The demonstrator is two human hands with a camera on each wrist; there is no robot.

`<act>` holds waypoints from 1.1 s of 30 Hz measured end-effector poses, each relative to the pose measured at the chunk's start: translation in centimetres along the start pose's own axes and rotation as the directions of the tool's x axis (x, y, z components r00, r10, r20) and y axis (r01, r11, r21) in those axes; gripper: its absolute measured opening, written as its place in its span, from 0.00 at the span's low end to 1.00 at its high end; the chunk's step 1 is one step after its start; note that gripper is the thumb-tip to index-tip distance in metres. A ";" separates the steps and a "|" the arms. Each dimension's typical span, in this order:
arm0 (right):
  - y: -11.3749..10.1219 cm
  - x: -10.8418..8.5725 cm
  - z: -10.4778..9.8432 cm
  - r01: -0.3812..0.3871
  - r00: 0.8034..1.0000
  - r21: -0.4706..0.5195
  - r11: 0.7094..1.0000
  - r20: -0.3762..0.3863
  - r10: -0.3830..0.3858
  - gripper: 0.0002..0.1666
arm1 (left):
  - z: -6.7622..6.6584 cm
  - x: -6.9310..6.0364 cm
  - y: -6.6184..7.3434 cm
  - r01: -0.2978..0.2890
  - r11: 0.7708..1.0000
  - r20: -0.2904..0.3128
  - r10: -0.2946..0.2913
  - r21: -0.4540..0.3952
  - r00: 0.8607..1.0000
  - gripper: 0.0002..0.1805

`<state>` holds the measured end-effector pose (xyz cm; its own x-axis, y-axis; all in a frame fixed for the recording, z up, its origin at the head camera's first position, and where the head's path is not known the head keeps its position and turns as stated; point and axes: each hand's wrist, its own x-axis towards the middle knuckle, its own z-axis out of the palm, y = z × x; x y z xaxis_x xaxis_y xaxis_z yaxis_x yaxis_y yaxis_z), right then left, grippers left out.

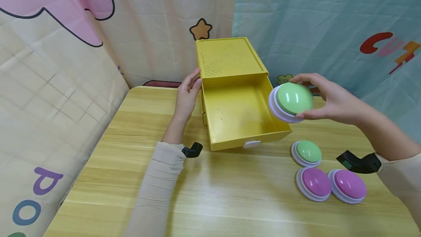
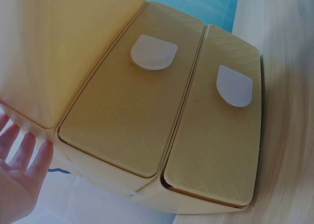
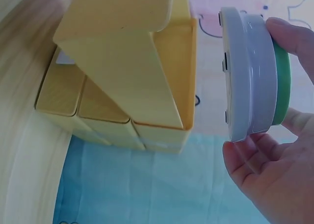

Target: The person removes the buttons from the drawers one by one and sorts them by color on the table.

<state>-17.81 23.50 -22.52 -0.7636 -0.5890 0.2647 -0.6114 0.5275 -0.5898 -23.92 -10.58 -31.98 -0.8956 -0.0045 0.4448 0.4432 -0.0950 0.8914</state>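
My right hand (image 1: pixel 338 100) grips a green dome push button (image 1: pixel 295 98) by its edges, above the right front corner of a pulled-out drawer (image 1: pixel 238 111). In the right wrist view its white base (image 3: pixel 238 77) stands on edge, thumb on one side and fingers on the other. The top drawer of a yellow drawer cabinet (image 1: pixel 231 57) is drawn out, with nothing seen inside. My left hand (image 1: pixel 186 96) rests its fingers against the cabinet's left side, near the drawer opening. In the left wrist view, two lower drawers (image 2: pixel 127 96) are closed, each with a white tab handle (image 2: pixel 154 52).
On the wooden table (image 1: pixel 210 200), right of the drawer, lie another green button (image 1: pixel 308 151) and two pink-purple buttons, the left one (image 1: pixel 316 182) beside the right one (image 1: pixel 350 184). Printed curtains (image 1: pixel 158 21) hang behind and to the left of the table.
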 end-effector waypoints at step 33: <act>14.6 -16.9 3.5 -0.503 0.848 0.046 0.863 -0.164 0.503 0.40 | -0.4 0.8 -2.4 -0.006 1.000 -0.017 0.006 -0.007 1.000 0.22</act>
<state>-13.09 39.02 -38.32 -0.9896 -0.1339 0.0526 -0.1339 0.7237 -0.6770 -25.73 -10.75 -33.78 -0.8933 -0.0223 0.4489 0.4487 -0.1018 0.8879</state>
